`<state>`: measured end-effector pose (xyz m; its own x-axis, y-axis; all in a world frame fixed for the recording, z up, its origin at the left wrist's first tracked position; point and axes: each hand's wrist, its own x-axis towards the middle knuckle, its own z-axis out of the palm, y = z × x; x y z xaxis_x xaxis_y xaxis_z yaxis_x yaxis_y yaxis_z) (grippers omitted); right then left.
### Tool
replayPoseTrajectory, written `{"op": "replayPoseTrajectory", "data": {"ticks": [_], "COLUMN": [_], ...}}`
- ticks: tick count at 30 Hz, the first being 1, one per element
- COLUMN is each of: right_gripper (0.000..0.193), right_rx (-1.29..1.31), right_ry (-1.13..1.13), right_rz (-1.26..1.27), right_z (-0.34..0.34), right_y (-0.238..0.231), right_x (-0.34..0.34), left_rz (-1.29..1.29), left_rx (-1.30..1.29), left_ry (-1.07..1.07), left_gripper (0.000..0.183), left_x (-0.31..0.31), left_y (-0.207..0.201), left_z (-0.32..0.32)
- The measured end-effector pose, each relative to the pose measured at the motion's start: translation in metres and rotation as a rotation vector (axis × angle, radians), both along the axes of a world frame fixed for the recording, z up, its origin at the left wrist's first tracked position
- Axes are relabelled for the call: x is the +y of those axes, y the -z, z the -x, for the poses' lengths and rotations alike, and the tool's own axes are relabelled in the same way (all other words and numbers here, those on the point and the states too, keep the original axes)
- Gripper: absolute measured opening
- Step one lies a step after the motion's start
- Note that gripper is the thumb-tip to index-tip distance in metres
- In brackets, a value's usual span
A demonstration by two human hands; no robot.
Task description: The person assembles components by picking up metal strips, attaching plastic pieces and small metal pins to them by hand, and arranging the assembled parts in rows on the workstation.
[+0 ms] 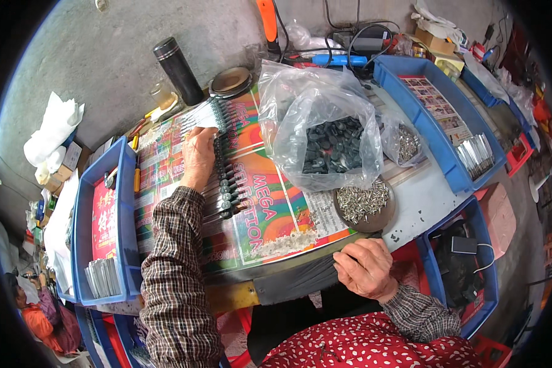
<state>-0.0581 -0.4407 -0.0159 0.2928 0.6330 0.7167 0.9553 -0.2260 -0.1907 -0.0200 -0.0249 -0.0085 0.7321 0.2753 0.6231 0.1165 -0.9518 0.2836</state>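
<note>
My left hand (199,156) reaches across the table, its fingers closed on the thin metal rods. These silvery rods (200,115) lie side by side in a long row, with dark end pieces (219,162) lined up along their right side. Close to the table's front edge hangs my right hand (367,267), fingers curled in; whatever it may hold is hidden. Just beyond it stands a round dish (380,219) heaped with small metal screws (363,202). Behind the dish an open clear plastic bag (288,156) contains many flat black pieces (334,144).
A blue tray (129,208) with bundled rods stands at the left; another blue tray (389,76) sits at the back right. A black flask (179,70) rises by the wall. A blue bin (435,270) is beside my right arm. A person (46,313) sits far left.
</note>
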Motion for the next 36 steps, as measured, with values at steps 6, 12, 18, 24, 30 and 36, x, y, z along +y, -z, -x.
{"op": "replayPoseTrajectory", "data": {"ticks": [6, 12, 18, 24, 30, 36], "right_gripper": [0.021, 0.021, 0.023, 0.022, 0.021, 0.02], "right_rx": [-0.028, -0.046, -0.03, -0.015, -0.016, -0.004], "right_ry": [-0.006, -0.015, -0.032, -0.015, -0.018, -0.015], "right_rz": [-0.013, -0.031, -0.024, -0.036, -0.05, -0.043], "right_z": [0.001, 0.0, 0.0, 0.001, 0.003, 0.008], "right_y": [-0.003, 0.001, -0.003, -0.003, -0.004, -0.006], "right_x": [0.0, 0.006, 0.004, 0.006, 0.008, 0.009], "left_rz": [-0.055, 0.059, -0.114, -0.14, -0.178, 0.108], "left_rx": [-0.032, 0.064, 0.042, 0.008, 0.175, 0.46], "left_ry": [0.045, 0.101, 0.038, -0.255, -0.522, -0.771], "left_gripper": [0.028, 0.021, 0.014, 0.013, 0.013, 0.021], "left_x": [-0.024, -0.063, -0.078, -0.06, -0.002, 0.026], "left_y": [-0.021, -0.032, -0.05, -0.075, -0.077, -0.065], "left_z": [0.038, 0.112, 0.191, 0.262, 0.318, 0.34]}}
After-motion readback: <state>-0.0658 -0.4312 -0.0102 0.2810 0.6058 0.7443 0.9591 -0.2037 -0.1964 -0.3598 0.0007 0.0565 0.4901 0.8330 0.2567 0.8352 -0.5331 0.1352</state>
